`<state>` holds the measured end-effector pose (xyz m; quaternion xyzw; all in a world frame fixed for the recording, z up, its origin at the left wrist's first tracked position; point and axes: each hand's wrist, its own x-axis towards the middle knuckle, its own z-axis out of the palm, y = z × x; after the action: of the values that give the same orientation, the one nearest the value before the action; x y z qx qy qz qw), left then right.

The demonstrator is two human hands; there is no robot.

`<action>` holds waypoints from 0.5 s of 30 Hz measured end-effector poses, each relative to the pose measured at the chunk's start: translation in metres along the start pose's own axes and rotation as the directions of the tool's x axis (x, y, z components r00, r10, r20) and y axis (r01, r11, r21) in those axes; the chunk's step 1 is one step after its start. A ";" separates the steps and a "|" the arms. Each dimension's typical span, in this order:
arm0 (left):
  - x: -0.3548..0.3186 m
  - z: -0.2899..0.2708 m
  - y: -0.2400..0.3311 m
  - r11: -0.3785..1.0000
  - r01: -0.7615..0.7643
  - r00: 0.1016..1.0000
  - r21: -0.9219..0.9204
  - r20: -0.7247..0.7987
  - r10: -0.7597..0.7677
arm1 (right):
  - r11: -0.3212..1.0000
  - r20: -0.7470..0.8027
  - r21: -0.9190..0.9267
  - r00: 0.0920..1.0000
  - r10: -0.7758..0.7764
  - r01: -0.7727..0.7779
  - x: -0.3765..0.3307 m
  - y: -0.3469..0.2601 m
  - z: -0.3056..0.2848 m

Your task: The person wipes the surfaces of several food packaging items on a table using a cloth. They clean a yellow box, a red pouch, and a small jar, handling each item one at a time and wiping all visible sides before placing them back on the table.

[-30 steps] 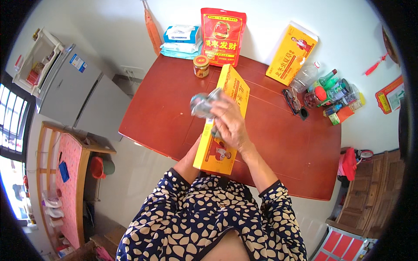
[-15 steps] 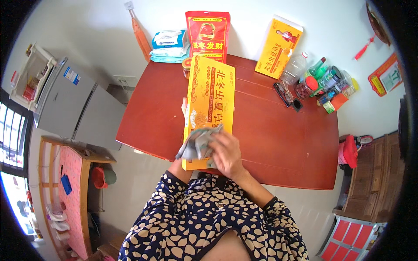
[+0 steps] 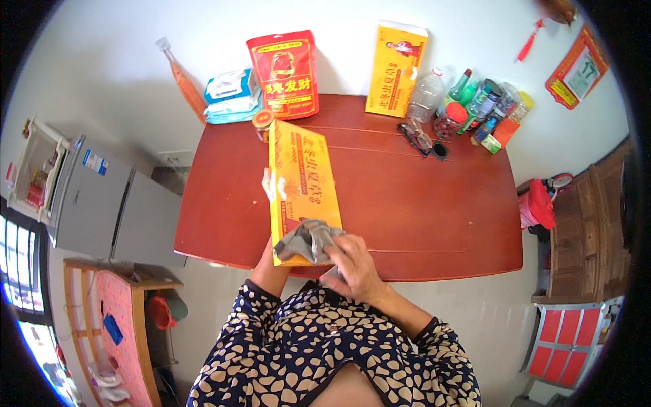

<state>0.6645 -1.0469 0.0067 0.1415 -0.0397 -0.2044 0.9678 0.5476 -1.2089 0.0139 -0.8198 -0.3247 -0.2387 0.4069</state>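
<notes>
A flat yellow box (image 3: 305, 169) with red lettering is held up in front of me, tilted above the table. My left hand (image 3: 267, 183) grips it from behind at its left edge; just some fingers show there, and the box hides the others. My right hand (image 3: 358, 270) is closed on a crumpled grey cloth (image 3: 305, 244), which lies against the near end of the box's front face. Behind the far end of the box stands a small jar (image 3: 263, 126) with a red-and-gold lid.
The dark red table (image 3: 407, 210) spans the view. Along its back are wet-wipe packs (image 3: 230, 98), a red pouch (image 3: 288, 78), a second yellow box (image 3: 395, 71), a clear plastic bottle (image 3: 426, 98), glasses (image 3: 415, 138), a red-lidded jar (image 3: 449, 122) and several bottles. A grey refrigerator (image 3: 102, 197) stands left.
My right hand has slid the cloth down nearer the box's lower end. The box leans away more and looks shorter. The whole view has shifted, with the back-row items now farther left.
</notes>
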 end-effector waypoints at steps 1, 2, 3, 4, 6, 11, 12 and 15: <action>0.002 0.000 -0.001 1.000 0.009 1.000 0.002 -0.017 -0.009 | 0.997 0.007 -0.076 1.000 0.015 -0.014 -0.001 -0.007 -0.004; 0.004 0.000 -0.003 1.000 0.012 0.999 0.005 -0.047 -0.012 | 0.983 -0.042 -0.184 0.999 0.007 -0.015 -0.001 -0.005 -0.004; 0.005 0.001 -0.006 1.000 0.018 0.997 0.007 -0.081 -0.017 | 0.957 -0.090 -0.290 0.996 -0.005 -0.021 -0.004 0.001 -0.001; 0.010 0.003 -0.011 1.000 0.024 0.992 0.018 -0.127 -0.021 | 0.919 -0.135 -0.392 0.991 -0.021 -0.034 -0.004 0.005 -0.002; 0.020 0.004 -0.018 0.998 0.028 0.976 0.047 -0.217 -0.017 | 0.909 -0.172 -0.414 0.985 -0.033 -0.042 0.006 0.012 -0.015; 0.059 0.009 -0.044 0.993 0.007 0.958 0.119 -0.285 0.028 | 0.925 -0.148 -0.379 0.989 -0.029 -0.030 0.046 0.039 -0.075; 0.061 0.010 -0.046 0.996 0.093 0.975 -0.010 -0.201 -0.093 | 0.930 -0.140 -0.365 0.990 -0.016 -0.036 0.056 0.045 -0.087; 0.079 0.011 -0.056 0.965 0.241 0.940 -0.105 -0.222 -0.259 | 0.947 -0.104 -0.317 0.994 0.027 -0.059 0.090 0.076 -0.120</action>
<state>0.7138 -1.1307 0.0022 0.1312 0.1005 -0.3090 0.9366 0.6481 -1.3115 0.1004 -0.8690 -0.2432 -0.3193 0.2895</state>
